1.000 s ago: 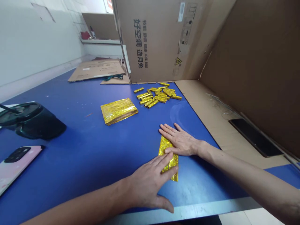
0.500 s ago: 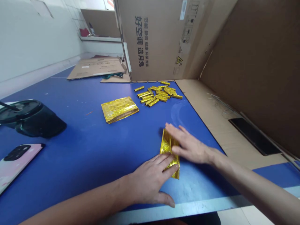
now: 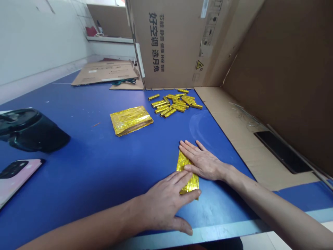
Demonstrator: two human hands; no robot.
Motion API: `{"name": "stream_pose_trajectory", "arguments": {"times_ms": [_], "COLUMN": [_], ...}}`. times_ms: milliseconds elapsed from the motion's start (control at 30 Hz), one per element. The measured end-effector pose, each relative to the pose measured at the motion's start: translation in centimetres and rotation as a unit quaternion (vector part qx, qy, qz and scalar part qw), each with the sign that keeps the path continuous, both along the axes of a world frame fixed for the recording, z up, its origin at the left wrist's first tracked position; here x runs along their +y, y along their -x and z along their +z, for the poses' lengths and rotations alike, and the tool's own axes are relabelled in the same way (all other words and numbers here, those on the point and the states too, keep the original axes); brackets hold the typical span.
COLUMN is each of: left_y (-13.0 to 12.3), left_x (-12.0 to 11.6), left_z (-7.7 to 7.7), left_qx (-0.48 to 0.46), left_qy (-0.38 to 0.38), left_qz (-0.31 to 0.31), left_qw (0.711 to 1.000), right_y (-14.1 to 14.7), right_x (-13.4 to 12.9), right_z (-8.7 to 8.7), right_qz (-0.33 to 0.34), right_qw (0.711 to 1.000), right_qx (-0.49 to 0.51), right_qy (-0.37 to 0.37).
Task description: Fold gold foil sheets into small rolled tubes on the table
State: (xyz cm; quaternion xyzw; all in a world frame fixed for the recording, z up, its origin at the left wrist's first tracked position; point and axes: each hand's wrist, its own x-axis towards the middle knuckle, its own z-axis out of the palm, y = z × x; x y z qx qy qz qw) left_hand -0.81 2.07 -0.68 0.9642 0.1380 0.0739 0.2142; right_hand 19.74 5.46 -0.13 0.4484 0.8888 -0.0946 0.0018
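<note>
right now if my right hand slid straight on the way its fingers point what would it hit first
Probably the flat gold foil stack, which looks first in line from the right hand, though depth is hard to judge from this view.

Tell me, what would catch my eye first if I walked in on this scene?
The shiny gold foil comes first: a folded gold foil strip lies on the blue tabletop, under the left hand and right hand. Farther along are a flat gold foil stack and a heap of small gold foil rolls. A large cardboard box printed with Chinese characters stands beyond them.
</note>
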Motion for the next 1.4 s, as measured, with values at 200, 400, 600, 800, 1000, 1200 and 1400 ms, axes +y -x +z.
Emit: {"name": "stream_pose_trajectory", "arguments": {"times_ms": [200,400,600,800,1000,1200,1400], "left_y": [0.7,1.4,1.2,0.9,1.1,1.0,0.9], "left_x": [-0.6,-1.8,-2.1,-2.3,-2.5,-2.6,-2.5], "left_z": [-0.1,0.3,0.5,0.6,0.3,0.3,0.2], "left_qx": [-0.005,0.024,0.03,0.041,0.026,0.017,0.012], "left_qy": [0.001,0.007,0.01,0.007,-0.008,-0.018,-0.012], "left_qz": [-0.015,-0.004,0.006,0.015,0.022,0.029,0.028], "left_qw": [1.0,1.0,0.999,0.999,0.999,0.999,0.999], "right_y": [0.1,0.0,0.1,-0.3,-1.7,-2.8,-0.7], "right_x": [-0.2,0.0,0.0,0.2,2.2,2.6,-4.5], "right_z": [0.0,-0.2,-0.3,-0.6,-1.3,-0.9,1.1], "right_qz": [0.002,0.0,-0.001,-0.006,-0.072,-0.238,-0.1], "right_qw": [1.0,1.0,1.0,1.0,0.996,0.961,0.977], "right_qx": [-0.014,-0.017,-0.021,-0.007,-0.011,0.004,0.156], "right_qy": [-0.005,-0.013,-0.013,-0.021,-0.047,-0.137,-0.105]}}
